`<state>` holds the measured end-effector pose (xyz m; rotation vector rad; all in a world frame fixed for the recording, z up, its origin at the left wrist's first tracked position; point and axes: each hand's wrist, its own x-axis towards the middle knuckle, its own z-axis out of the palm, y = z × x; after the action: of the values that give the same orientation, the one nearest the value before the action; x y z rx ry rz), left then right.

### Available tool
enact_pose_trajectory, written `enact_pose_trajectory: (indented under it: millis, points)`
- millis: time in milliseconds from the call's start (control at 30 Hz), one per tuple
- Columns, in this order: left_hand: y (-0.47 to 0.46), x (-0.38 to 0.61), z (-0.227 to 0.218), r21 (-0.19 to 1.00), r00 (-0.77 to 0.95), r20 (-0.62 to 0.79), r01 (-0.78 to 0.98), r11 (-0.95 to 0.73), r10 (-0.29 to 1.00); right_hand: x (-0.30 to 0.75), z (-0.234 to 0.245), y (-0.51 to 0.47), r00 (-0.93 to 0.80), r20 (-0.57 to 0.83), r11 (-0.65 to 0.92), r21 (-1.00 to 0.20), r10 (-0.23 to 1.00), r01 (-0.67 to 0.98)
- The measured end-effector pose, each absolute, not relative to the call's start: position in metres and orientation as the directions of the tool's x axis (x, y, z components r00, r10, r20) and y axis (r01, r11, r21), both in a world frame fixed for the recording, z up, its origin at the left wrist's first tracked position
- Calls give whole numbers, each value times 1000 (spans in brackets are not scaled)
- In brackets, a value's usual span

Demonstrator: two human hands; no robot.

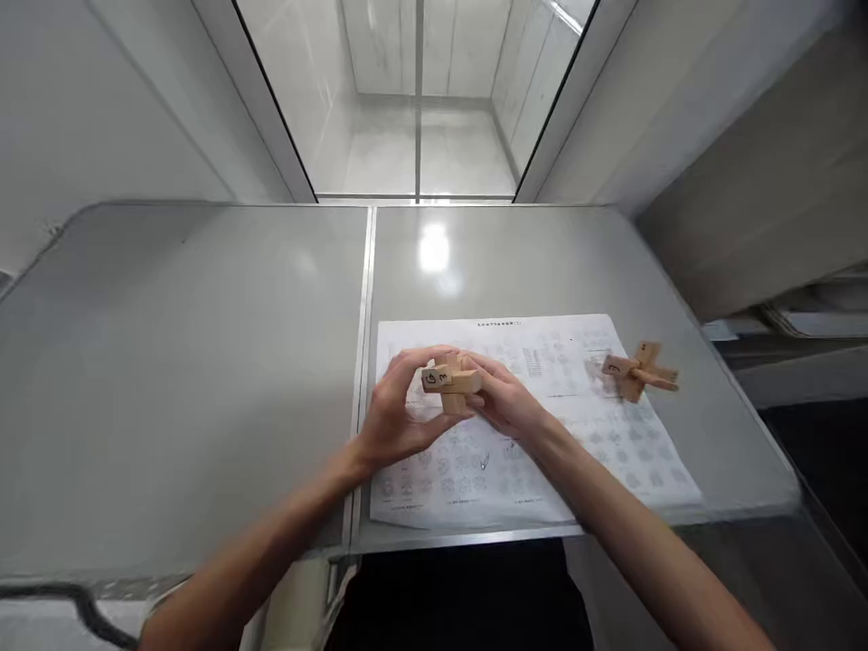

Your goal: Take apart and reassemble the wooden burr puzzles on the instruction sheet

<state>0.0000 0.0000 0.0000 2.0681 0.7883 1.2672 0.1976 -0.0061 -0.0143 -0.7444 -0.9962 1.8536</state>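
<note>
Between my two hands is a wooden burr puzzle [453, 384], made of crossed light-wood bars, with dark handwritten marks on one bar. My left hand [400, 407] grips it from the left, the thumb below and the fingers over the top. On the right side my right hand [498, 393] closes its fingers on the same puzzle, its fingertips partly hidden. Both hold it above a printed sheet [542, 470] covered in small diagrams. More crossed wooden pieces [641, 371], also marked by hand, lie at the sheet's right edge.
The grey table [203, 362] has a metal seam [363, 362] running front to back, left of the sheet. Behind its far edge stands a glass-panelled opening [417, 108]. A beige curtain-like surface [759, 181] rises at the right. A dark curved tube [81, 601] shows at the lower left.
</note>
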Motion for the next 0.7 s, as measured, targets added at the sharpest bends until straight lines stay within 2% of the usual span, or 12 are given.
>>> enact_pose_trajectory:
  millis: [300, 533, 700]
  points:
    - [0, 0, 0, 756, 379, 553, 147, -638, 742, 197, -8, -7, -436, -88, -281, -872, 896, -400]
    - [1, 0, 7, 853, 348, 444, 119, -509, 826, 198, -6, -7, -458, -137, -327, -871, 878, -367]
    - [2, 0, 6, 866, 341, 430, 107, -489, 836, 195, -6, -7, -419, -127, -294, -885, 899, -362]
